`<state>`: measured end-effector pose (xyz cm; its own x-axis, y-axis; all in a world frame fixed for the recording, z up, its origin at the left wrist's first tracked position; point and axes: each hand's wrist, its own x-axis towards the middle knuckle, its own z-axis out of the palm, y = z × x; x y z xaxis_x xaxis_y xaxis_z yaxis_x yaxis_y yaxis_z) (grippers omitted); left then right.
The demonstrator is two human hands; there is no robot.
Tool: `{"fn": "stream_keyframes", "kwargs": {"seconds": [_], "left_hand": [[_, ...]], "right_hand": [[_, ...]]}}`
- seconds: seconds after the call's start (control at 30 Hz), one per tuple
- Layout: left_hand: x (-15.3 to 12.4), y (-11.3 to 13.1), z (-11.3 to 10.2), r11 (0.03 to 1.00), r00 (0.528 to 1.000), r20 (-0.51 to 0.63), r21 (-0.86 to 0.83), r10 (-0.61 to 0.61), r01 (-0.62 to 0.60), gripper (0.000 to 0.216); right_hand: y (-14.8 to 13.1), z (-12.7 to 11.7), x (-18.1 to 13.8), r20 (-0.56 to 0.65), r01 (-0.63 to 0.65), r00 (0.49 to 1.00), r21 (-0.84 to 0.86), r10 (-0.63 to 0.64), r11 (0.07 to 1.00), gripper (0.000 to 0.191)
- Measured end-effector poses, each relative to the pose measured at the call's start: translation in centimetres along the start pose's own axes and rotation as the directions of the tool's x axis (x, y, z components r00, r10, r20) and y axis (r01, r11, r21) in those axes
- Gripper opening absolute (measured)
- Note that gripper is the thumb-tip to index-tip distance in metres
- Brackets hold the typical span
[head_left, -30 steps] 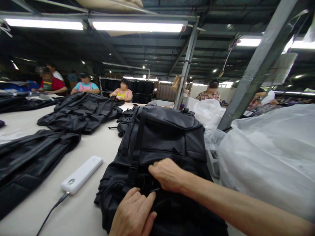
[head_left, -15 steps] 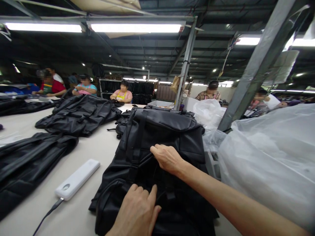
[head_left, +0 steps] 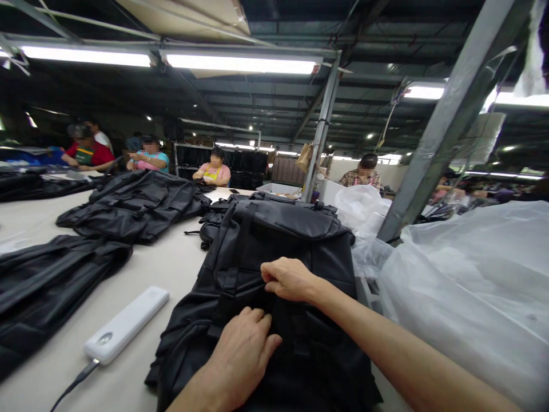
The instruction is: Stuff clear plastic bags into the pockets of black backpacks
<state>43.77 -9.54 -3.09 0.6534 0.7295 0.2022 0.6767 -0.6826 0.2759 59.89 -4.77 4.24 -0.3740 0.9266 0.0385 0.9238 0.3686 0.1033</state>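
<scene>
A black backpack lies in front of me on the pale table, straps and buckles running down its front. My right hand is closed at the middle of it, thumb and fingertips pinching the black material. Lower and to the left, my left hand lies palm down on the bag, fingers stretched forward and thumb apart. Its fingertips partly disappear against dark folds. The small part pinched by the right hand is hidden by the fingers.
More black backpacks lie at left on the table. A white power bank with a cable is left of my bag. Large translucent plastic bags and a metal post stand at right. Several people work farther back.
My left hand has moved slightly up the bag, closer to the right hand. The right hand has curled more and stays near the same spot. The view has tilted up slightly.
</scene>
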Motion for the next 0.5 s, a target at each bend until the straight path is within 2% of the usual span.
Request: {"fn": "stream_keyframes", "kwargs": {"seconds": [0.1, 0.2, 0.27, 0.37, 0.5], "left_hand": [[-1.1, -0.3, -0.4, 0.998, 0.999, 0.007, -0.047, 0.052, -0.051, 0.02], [-2.9, -1.3, 0.4, 0.992, 0.985, -0.12, 0.027, 0.122, -0.12, 0.01], [-4.1, -2.1, 1.6, 0.971, 0.953, -0.192, 0.095, 0.234, -0.219, 0.011], [-5.0, -3.1, 3.3, 0.92, 0.88, -0.283, 0.202, 0.382, -0.334, 0.024], [-5.2, -3.4, 4.5, 0.911, 0.82, -0.397, 0.216, 0.412, -0.352, 0.022]], "right_hand": [[0.0, -0.2, 0.2, 0.025, -0.003, 1.0, -0.002, 0.003, 1.0, 0.008], [-0.4, -0.1, -0.1, 0.015, -0.006, 1.0, -0.022, 0.006, 1.0, 0.009], [-0.8, 0.3, -0.5, -0.004, -0.012, 1.0, -0.035, 0.012, 0.999, 0.01], [-1.7, 1.1, -1.0, -0.033, -0.023, 0.999, -0.039, 0.022, 0.999, 0.012], [-2.6, 1.6, -1.7, -0.085, -0.046, 0.996, -0.07, 0.04, 0.996, 0.028]]}}
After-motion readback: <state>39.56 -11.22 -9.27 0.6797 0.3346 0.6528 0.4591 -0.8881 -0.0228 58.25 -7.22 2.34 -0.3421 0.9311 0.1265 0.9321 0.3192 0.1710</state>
